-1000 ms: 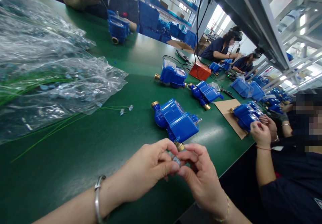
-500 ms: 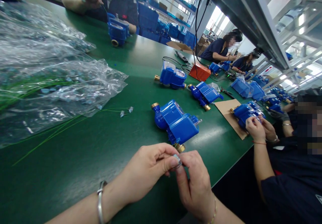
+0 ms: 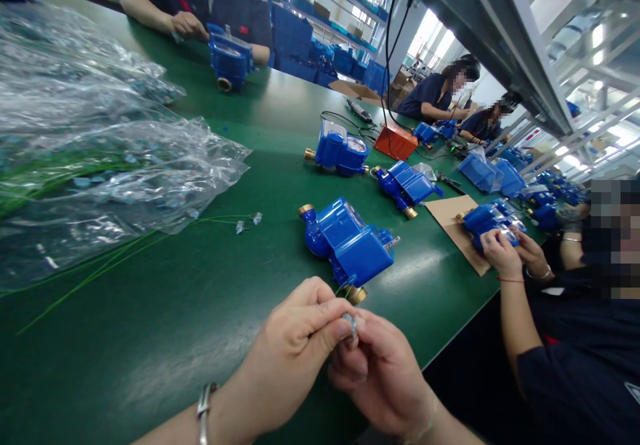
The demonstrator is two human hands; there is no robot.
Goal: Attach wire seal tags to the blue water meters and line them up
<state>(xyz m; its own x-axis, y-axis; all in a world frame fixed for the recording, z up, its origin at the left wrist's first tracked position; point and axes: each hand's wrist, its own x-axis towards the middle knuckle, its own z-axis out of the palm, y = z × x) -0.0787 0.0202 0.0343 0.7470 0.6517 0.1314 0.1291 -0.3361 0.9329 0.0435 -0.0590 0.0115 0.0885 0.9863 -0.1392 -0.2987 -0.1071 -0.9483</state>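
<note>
Low in the middle of the head view, my left hand (image 3: pixel 295 351) and my right hand (image 3: pixel 383 368) meet fingertip to fingertip. Between them they pinch a small clear, bluish wire seal (image 3: pixel 351 326), partly covered by the fingers. Its thin green wire runs up to the brass end of a blue water meter (image 3: pixel 357 241) lying just beyond my hands. Two loose seals (image 3: pixel 249 223) with green wires rest on the green table (image 3: pixel 165 358) to the left.
Plastic bags (image 3: pixel 120 178) of seals and green wires cover the table's left side. More blue meters (image 3: pixel 343 148) stand farther back, near an orange box (image 3: pixel 395 141) with cables. A co-worker's hands (image 3: pixel 505 255) work on a meter over cardboard (image 3: pixel 453 215) at right; another person sits opposite.
My right hand has turned, its fingers now curled beneath the seal. My left fingers have closed further over it. Across the table, the co-worker's raised hand has come down beside their meter.
</note>
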